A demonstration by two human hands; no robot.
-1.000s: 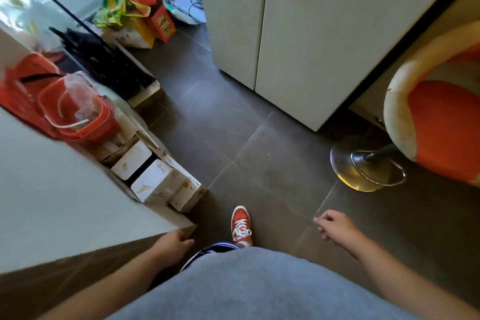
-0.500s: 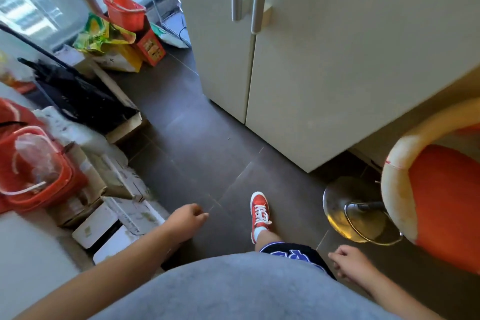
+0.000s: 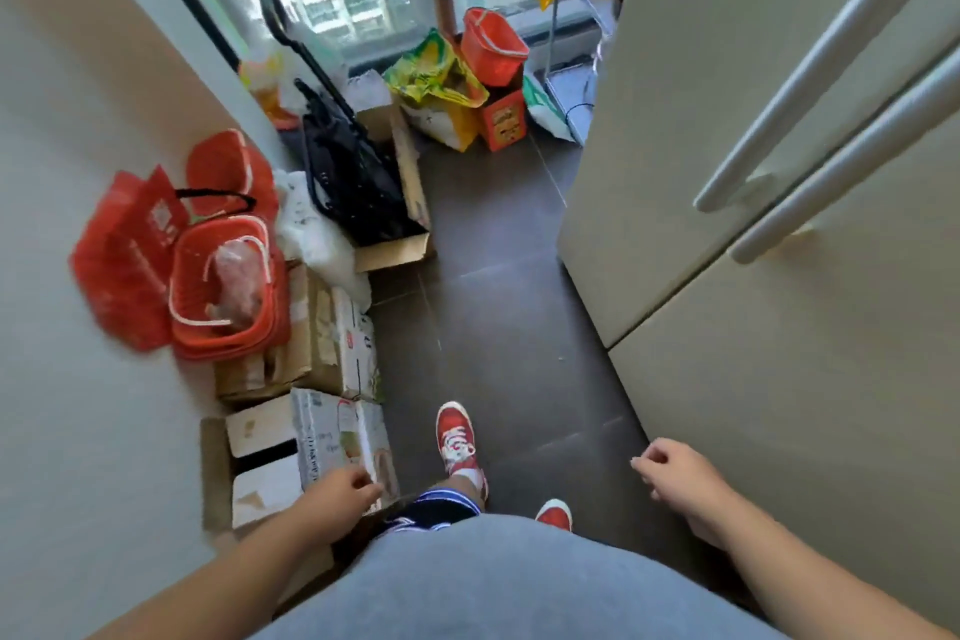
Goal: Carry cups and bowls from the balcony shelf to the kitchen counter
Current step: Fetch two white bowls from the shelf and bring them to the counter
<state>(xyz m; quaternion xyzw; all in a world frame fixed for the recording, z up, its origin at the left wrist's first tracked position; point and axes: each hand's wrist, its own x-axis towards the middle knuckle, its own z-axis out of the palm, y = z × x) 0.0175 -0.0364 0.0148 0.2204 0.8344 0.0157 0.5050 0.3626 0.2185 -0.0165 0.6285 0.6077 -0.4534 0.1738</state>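
Left hand (image 3: 340, 489), right hand (image 3: 675, 470) loosely curled, empty, over dark floor (image 3: 498, 307)

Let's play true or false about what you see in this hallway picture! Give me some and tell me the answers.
1. Both hands are empty. True: the left hand and right hand hold nothing.
2. The shoes are blue. False: the forward shoe is red with white laces.
3. An orange basket sits on cardboard boxes along the left wall. True.
4. The fridge is on the left. False: it stands on the right.
5. The floor is white. False: it is dark tile.
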